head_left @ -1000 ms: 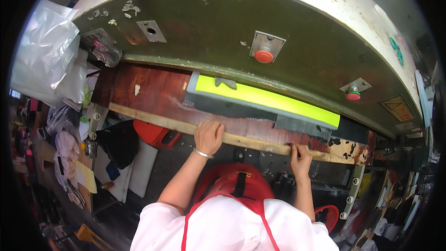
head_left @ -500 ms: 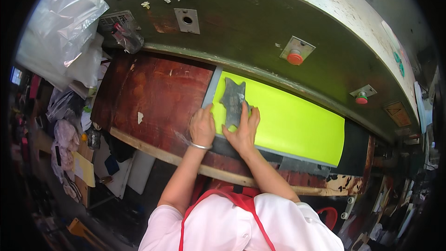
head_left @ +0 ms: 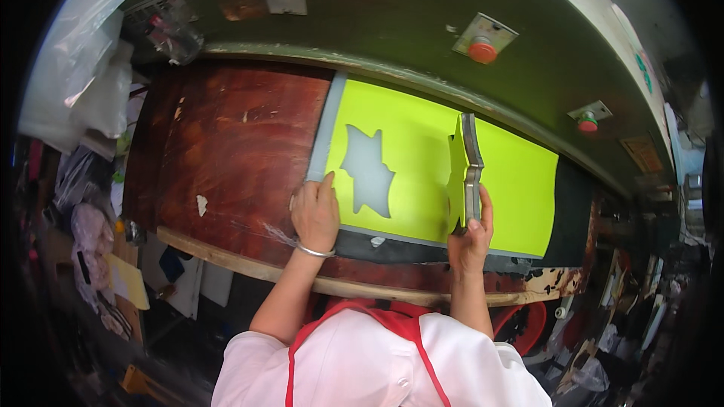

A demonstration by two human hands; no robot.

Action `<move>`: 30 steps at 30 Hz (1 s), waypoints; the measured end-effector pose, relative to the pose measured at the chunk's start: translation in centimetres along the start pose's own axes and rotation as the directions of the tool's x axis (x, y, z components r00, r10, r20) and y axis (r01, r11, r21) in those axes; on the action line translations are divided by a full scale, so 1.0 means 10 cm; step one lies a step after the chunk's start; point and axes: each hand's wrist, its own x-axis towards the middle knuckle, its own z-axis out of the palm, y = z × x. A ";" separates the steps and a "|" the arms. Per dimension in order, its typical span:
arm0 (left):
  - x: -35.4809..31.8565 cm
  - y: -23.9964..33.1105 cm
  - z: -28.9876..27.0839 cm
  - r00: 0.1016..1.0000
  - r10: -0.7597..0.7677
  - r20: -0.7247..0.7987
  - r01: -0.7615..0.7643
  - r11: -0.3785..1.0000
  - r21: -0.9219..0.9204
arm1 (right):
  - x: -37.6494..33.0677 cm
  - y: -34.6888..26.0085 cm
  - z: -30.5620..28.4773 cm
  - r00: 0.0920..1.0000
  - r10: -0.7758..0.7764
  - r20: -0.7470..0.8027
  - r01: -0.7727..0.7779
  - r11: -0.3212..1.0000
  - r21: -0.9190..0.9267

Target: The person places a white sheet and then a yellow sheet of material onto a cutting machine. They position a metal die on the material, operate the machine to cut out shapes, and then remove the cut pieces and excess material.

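Note:
A bright yellow-green sheet (head_left: 422, 173) lies over a grey layer (head_left: 323, 136) on the bench, with a jagged star-like hole near its left end. Grey shows through that hole. My right hand (head_left: 472, 245) grips a dark metal cutting die (head_left: 473, 166), stood up on edge above the sheet; yellow-green material shows along its left side. My left hand (head_left: 315, 213), wearing a bangle, is closed at the sheet's lower left edge, fingers curled against it and partly hidden.
Behind the sheet runs a green machine beam with red push buttons (head_left: 483, 50). Reddish-brown board (head_left: 226, 136) extends to the left, edged in front by a wooden strip (head_left: 226, 251). Clear plastic bags (head_left: 83, 53) hang at the far left. Black matting (head_left: 573, 218) lies at the right.
My right hand has lifted the die off the sheet's left end, carried it right and turned it on edge. The jagged hole is now uncovered. My left hand stays by the sheet's edge.

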 end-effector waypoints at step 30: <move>0.25 1.31 -0.16 0.913 0.027 0.407 0.288 0.665 -0.689 | -0.34 0.20 -0.07 0.994 0.109 0.019 -0.110 0.992 0.066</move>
